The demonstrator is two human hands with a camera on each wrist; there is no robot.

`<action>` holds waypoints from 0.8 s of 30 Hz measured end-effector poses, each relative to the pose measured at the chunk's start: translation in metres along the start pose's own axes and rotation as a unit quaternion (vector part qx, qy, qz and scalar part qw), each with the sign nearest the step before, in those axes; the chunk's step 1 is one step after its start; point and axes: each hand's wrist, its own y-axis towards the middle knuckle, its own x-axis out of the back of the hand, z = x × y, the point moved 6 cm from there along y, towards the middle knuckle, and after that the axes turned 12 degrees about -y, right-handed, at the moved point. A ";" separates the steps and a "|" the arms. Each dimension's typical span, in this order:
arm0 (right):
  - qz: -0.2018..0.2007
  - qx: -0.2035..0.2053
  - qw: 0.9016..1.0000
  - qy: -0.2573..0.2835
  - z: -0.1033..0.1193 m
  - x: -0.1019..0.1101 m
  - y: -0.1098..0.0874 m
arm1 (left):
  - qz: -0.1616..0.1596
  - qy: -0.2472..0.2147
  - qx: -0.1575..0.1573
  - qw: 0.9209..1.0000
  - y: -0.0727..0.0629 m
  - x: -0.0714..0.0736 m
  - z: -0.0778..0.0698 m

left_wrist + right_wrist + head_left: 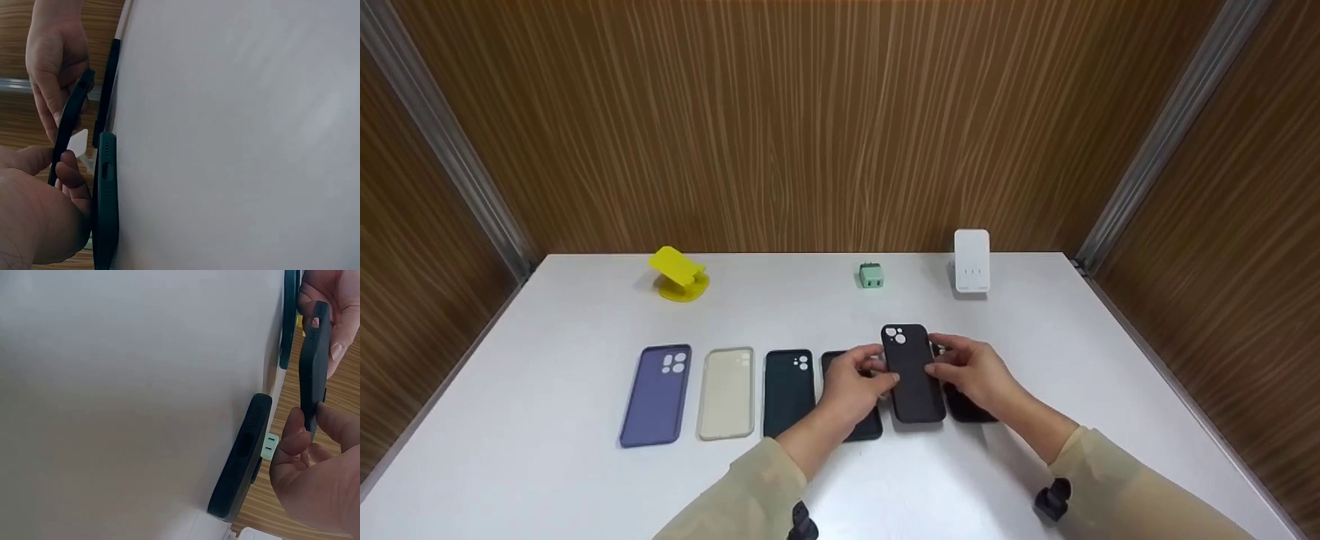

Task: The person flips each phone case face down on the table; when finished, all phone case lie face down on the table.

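A black phone case (913, 382) is held above the table, its back with the camera cutouts facing up in the head view. My left hand (853, 382) pinches its left edge between thumb and fingers. On the opposite edge my right hand (971, 369) pinches it the same way. Both wrist views show the raised phone case (70, 115) edge-on, apart from the table. Under my left hand lies a dark phone case (864, 429), partly hidden. Another black phone case (969, 409) lies beneath my right hand, mostly covered by it.
Left of my hands lie a purple phone case (656, 397), a cream phone case (726, 394) and a dark green phone case (789, 390). Farther back stand a yellow phone stand (679, 274), a green plug adapter (871, 275) and a white stand-like device (972, 261), before a wood-grain wall (810, 127).
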 end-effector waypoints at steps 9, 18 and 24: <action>0.008 0.041 0.999 -0.022 0.001 -0.001 0.002 | 0.004 0.040 0.001 0.999 0.001 0.003 0.003; 0.022 0.086 0.996 -0.030 -0.003 0.001 0.003 | 0.010 0.080 -0.022 0.996 0.001 0.001 0.002; 0.033 0.087 0.994 -0.052 -0.009 0.001 0.004 | 0.011 0.101 -0.010 0.995 0.002 -0.002 0.005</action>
